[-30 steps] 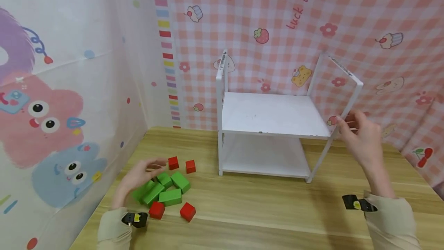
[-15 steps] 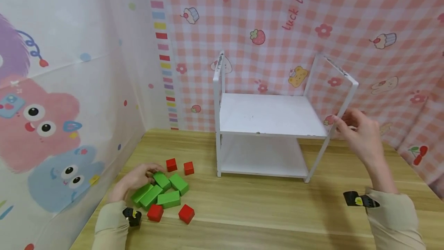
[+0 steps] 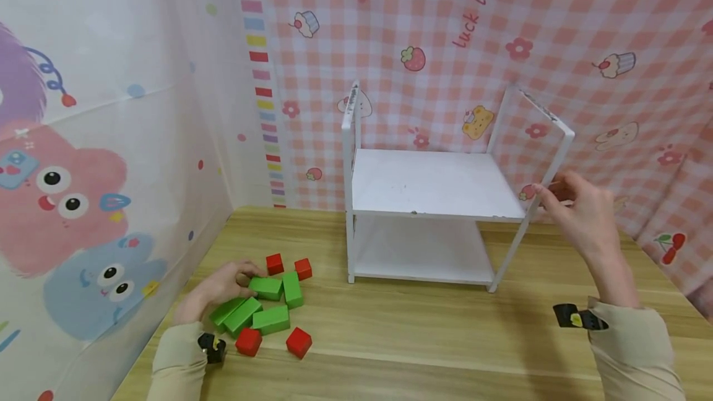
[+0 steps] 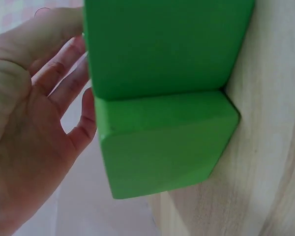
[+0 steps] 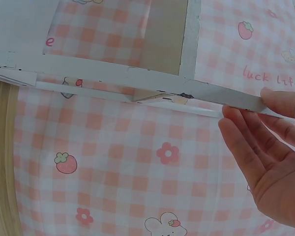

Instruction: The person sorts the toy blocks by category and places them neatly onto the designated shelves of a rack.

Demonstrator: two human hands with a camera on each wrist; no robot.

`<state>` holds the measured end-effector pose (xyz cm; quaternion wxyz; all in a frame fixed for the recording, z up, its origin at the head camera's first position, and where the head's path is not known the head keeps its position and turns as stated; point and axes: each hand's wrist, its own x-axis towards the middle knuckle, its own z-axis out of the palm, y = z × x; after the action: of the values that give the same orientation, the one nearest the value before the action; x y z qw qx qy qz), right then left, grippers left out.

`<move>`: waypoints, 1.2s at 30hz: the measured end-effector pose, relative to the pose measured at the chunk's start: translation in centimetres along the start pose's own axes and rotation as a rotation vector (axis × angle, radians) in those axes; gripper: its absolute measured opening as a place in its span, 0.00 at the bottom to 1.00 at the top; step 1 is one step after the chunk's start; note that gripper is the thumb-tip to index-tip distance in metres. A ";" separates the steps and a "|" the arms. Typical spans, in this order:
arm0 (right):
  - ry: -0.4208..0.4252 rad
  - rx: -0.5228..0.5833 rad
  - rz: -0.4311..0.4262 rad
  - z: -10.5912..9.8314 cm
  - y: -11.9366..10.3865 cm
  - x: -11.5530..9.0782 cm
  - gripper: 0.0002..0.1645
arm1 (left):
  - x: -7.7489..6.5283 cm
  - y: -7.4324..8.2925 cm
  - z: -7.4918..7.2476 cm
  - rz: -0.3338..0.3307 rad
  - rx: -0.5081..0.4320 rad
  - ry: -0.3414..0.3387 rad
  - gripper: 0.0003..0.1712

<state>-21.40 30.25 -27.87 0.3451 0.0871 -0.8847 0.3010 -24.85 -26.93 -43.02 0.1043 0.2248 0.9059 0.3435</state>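
Block [image 3: 266,288]: rigid, light, smooth; gripping across long faces. Left hand [image 3: 217,290] curling onto it; right hand [image 3: 579,215] pinching rack [image 3: 548,181].

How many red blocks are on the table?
4. Two red blocks sit at the far side of the green pile; two lie at its near side. The left hand may hide more.
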 end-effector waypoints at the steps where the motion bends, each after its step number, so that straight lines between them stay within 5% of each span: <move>1: 0.000 0.000 -0.002 0.0 0.0 0.0 0.12 | -0.1 0.0 0.0 0.005 0.003 0.010 0.20; 10: 0.002 -0.007 -0.013 0.2 0.1 0.0 0.12 | -0.3 2.4 -0.1 0.059 0.089 0.188 0.20; 17: -0.009 -0.027 -0.006 0.0 0.0 0.1 0.12 | 1.6 7.0 1.1 0.367 0.258 0.385 0.19; 26: -0.010 -0.031 -0.004 0.0 -0.1 0.1 0.12 | 4.5 14.1 4.2 0.688 0.144 0.507 0.15; 31: -0.013 -0.037 0.004 0.0 -0.1 0.0 0.12 | 6.9 17.7 6.6 0.799 0.089 0.615 0.16; 36: -0.015 -0.032 0.008 0.0 0.0 0.0 0.12 | 9.3 20.9 8.5 0.779 0.122 0.714 0.14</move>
<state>-21.41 30.27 -27.83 0.3386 0.0802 -0.8924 0.2873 -23.02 -3.73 -35.67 -0.3591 0.4194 0.7527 0.3585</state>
